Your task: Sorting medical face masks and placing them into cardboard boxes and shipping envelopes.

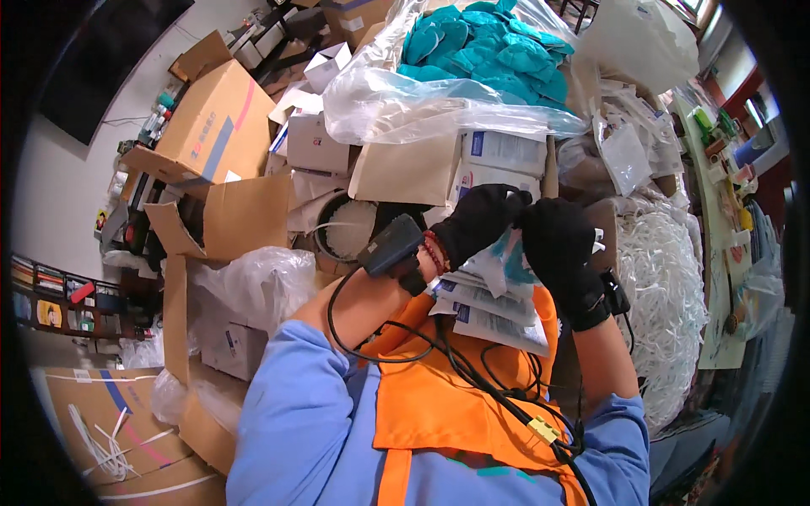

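Observation:
My left hand and my right hand, both in black gloves, meet in front of my chest with their fingertips close together. Their fingers are closed on the upper part of a small clear plastic bag with something teal inside. The exact grip is partly hidden by the gloves. Just below the bag, several white packets with blue print lie stacked against my orange apron. Beyond my hands, similar white packs lie in a cardboard box.
A plastic-lined box heaped with teal cloth pieces stands at the far side. White stringy strips fill a container on the right. At left are a dark bowl of white granules, open cartons and clear plastic film. Cables cross my apron.

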A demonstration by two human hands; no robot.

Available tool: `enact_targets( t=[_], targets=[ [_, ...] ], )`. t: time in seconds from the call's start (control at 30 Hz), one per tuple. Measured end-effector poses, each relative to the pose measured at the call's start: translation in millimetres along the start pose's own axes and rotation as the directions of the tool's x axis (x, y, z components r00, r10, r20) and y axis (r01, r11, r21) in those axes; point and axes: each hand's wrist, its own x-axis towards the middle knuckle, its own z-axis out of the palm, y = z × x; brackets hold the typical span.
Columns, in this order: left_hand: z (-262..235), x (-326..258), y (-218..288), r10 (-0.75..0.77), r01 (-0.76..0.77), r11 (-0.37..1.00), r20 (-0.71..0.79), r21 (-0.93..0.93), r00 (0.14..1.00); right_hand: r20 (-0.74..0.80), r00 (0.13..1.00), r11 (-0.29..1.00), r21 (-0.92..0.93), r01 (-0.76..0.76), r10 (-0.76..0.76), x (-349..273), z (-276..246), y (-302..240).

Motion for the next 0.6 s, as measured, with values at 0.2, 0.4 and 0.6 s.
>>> enact_targets(
  t=[0.2,0.4,0.6],
  targets=[
    [34.4,-12.3,-28.9,0.151,-0.091,0.964,-0.235,0.249,0.96,0.039,0.987,0.982,0.113,0.148,-0.153,5.1,-23.9,-29.8],
    [26.6,-17.4,-67.8,-0.238,0.218,0.869,-0.012,0.445,0.971,0.38,0.925,0.995,-0.092,0.044,-0.005,19.8,-60.4,-59.3],
    [4.0,-16.3,-77.3,-0.17,0.143,0.979,0.2,0.144,0.965,-0.139,0.982,0.971,0.22,-0.094,0.126,19.4,-38.2,-8.0]
  ],
)
